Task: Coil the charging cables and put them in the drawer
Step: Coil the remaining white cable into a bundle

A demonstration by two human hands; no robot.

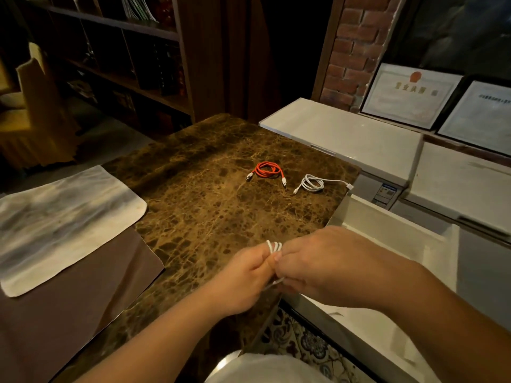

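Both hands meet over the near right corner of the brown marble table (210, 205). My left hand (243, 275) and my right hand (326, 264) together grip a white cable (273, 246); several loops stick up between the fingers and a short end pokes out below. Farther back on the table lie a coiled orange cable (266, 171) and a loosely coiled white cable (313, 183) with one end trailing right. An open white drawer (387, 230) sits just right of the table edge, under my right forearm.
A pale cloth mat (60, 222) lies on a brown sheet at the left. White chest units (345, 134) stand behind the drawer, framed certificates (409, 95) lean on the brick wall, dark shelves fill the back left, and a patterned rug (309, 344) covers the floor.
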